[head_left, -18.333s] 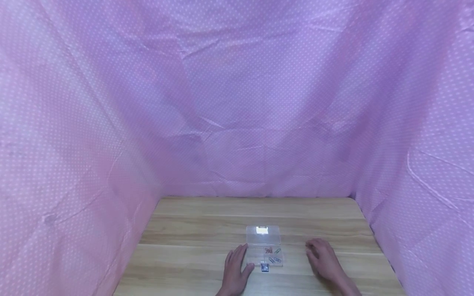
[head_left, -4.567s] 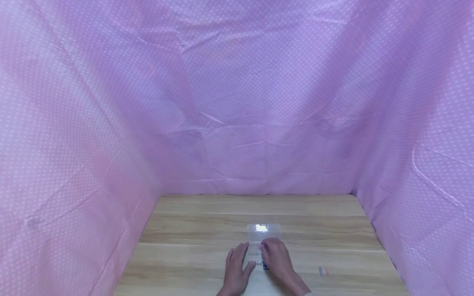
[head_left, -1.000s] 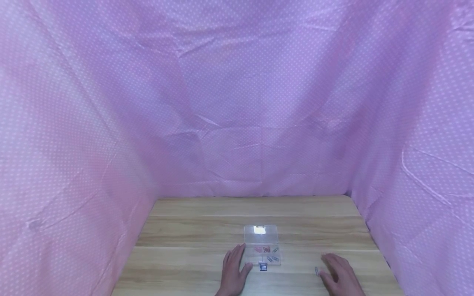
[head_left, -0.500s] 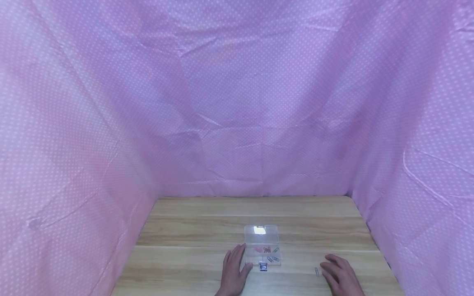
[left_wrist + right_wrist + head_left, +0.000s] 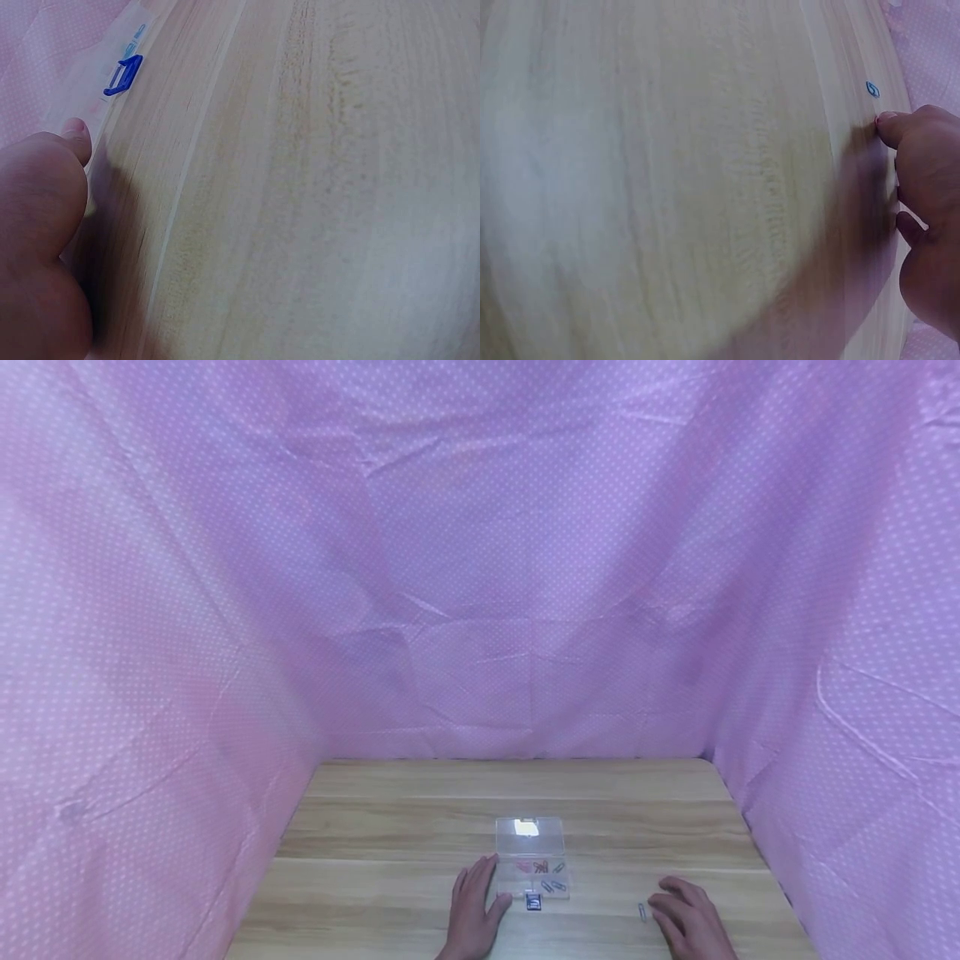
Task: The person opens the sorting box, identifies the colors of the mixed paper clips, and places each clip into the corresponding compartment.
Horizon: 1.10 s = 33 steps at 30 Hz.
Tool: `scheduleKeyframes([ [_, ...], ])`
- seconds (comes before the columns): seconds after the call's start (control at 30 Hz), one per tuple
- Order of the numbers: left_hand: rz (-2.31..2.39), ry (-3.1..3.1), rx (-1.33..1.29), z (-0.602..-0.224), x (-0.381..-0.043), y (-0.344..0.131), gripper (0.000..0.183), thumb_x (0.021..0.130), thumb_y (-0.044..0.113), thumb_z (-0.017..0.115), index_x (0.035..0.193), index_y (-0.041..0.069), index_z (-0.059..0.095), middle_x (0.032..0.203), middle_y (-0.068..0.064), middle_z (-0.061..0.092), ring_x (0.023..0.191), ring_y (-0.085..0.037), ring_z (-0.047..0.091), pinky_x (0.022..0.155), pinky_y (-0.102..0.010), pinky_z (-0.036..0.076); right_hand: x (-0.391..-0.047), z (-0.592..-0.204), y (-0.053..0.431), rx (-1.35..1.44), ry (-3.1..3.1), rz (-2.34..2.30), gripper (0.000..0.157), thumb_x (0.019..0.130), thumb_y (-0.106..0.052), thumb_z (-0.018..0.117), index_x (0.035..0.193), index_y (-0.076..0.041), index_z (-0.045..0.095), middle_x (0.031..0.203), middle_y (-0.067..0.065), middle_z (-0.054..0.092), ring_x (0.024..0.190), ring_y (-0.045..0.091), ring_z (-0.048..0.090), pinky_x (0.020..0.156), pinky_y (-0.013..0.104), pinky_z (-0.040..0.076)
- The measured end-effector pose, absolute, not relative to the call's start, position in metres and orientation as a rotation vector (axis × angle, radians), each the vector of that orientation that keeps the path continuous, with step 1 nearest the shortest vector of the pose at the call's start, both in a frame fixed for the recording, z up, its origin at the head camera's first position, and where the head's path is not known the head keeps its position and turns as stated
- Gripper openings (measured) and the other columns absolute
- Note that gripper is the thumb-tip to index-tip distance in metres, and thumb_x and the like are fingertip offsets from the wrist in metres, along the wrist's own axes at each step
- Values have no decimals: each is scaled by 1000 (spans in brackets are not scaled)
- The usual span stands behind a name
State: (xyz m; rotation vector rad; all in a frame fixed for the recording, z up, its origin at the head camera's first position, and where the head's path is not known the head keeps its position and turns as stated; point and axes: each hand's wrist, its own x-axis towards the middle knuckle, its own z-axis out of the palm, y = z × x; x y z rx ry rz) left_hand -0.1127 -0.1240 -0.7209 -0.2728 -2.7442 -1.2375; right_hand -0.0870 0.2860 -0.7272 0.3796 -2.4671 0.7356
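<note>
A clear plastic box (image 5: 517, 888) stands on the wooden table with its lid (image 5: 540, 843) laid back. Its compartments hold pink paper clips (image 5: 522, 866), red ones beside them and several dark ones (image 5: 552, 886). My left hand (image 5: 473, 910) rests at the box's left side, fingers straight, thumb near the front corner. The box's blue latch (image 5: 124, 75) hangs at its front. My right hand (image 5: 692, 920) is low over the table at the right, fingers slightly bent, beside a blue paper clip (image 5: 872, 89). A tiny red bit shows at its fingertip; whether something is pinched is unclear.
The light wood table (image 5: 390, 827) runs to a far edge where pink dotted cloth (image 5: 480, 693) hangs. The same cloth closes off the left and right sides.
Since the older frames, pink clips have appeared in the box, and the pink clip beside the blue one is out of sight. Lately the right thumb has drawn slightly away from the blue clip.
</note>
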Motion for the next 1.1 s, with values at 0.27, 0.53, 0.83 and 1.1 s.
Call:
scheduleKeyframes([
  [0.27, -1151, -2696, -335, -724, -113, -124, 66, 108, 40, 72, 165, 12, 55, 161, -18, 66, 150, -47, 58, 128, 2, -18, -87, -717, 284, 317, -2575, 665, 36, 72, -4, 99, 90, -30, 81, 112, -6, 72, 103, 23, 65, 97, 24, 45],
  [0.53, -1306, -2765, -257, -720, -114, -124, 70, 106, 37, 75, 166, 10, 53, 169, -18, 60, 160, -45, 50, 135, -8, -8, -87, -711, 284, 260, -2670, 730, 31, 79, -4, 98, 91, -29, 84, 91, -26, 61, 88, -3, 55, 75, 28, 52],
  [0.83, -1350, -2815, -206, -715, -115, -124, 71, 105, 36, 76, 167, 11, 52, 171, -16, 57, 164, -43, 47, 137, -49, 8, -87, -715, 284, 280, -2617, 730, 28, 77, -5, 98, 90, -26, 85, 89, -27, 61, 86, -5, 54, 71, 27, 50],
  [1.1, -1326, -2848, -192, -715, -114, -125, 72, 106, 37, 76, 168, 13, 51, 173, -13, 57, 164, -41, 47, 138, -54, 10, -87, -711, 281, 249, -2657, 701, 28, 75, -8, 100, 89, -27, 84, 87, -25, 61, 86, -2, 56, 72, 25, 50],
])
